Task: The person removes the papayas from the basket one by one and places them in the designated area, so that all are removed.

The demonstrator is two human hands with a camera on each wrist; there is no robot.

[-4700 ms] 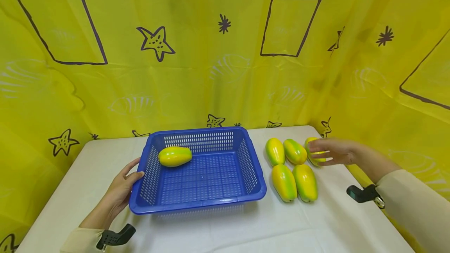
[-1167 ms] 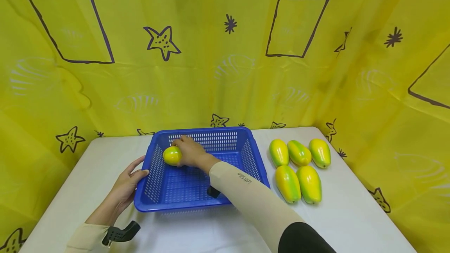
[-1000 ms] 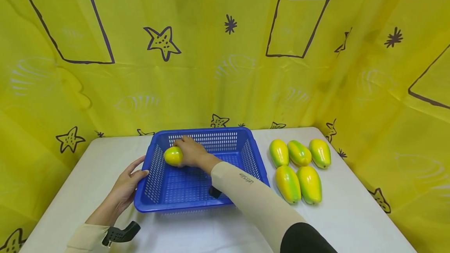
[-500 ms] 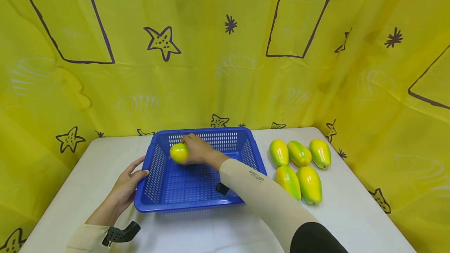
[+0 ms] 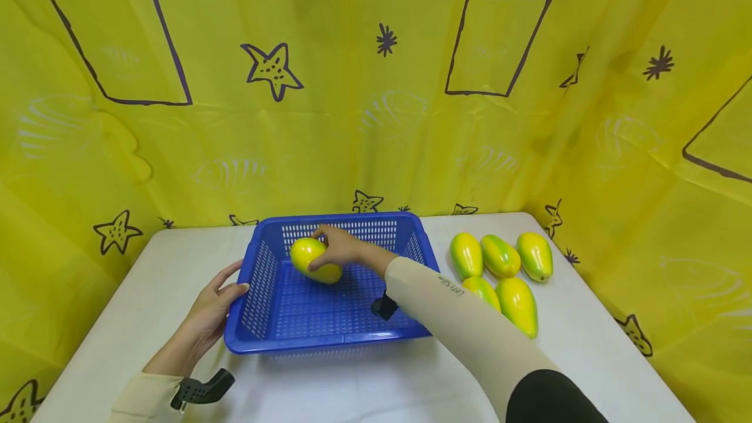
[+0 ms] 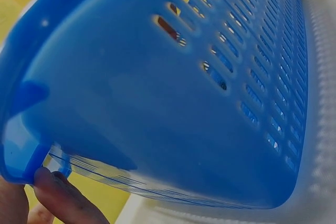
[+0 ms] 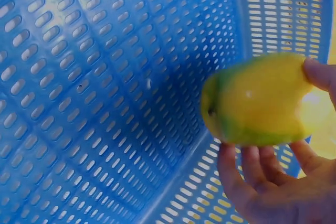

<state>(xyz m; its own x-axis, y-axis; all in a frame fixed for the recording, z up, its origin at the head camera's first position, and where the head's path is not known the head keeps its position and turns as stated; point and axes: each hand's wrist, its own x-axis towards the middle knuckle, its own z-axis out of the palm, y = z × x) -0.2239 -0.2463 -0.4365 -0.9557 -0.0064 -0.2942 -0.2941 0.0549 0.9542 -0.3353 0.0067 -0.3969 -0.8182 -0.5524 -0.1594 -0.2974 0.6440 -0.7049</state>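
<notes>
A blue plastic basket [image 5: 341, 339] with slotted sides stands on the white table. My left hand [image 5: 207, 312] grips its left rim, thumb over the edge; the left wrist view shows fingertips [image 6: 65, 198] at the rim and the basket's outer wall. Inside the basket, toward the back left, my right hand [image 5: 342, 247] holds a yellow-green papaya [image 5: 305, 254] between thumb and fingers. In the right wrist view this papaya [image 7: 257, 100] lies lengthwise in the grasp, its dark-spotted end facing the basket floor's middle, fingers along one side and thumb on the other.
Several more papayas lie in two rows on the table right of the basket, such as the front-right one [image 5: 517, 305]. My right sleeve [image 5: 464, 312] crosses the basket's right rim and partly covers another papaya [image 5: 482, 292]. A yellow curtain [image 5: 329, 149] hangs behind.
My right hand came from the papayas on the right into the basket and took hold of the one there. It has since shifted right and turned the papaya. The left hand still holds the rim.
</notes>
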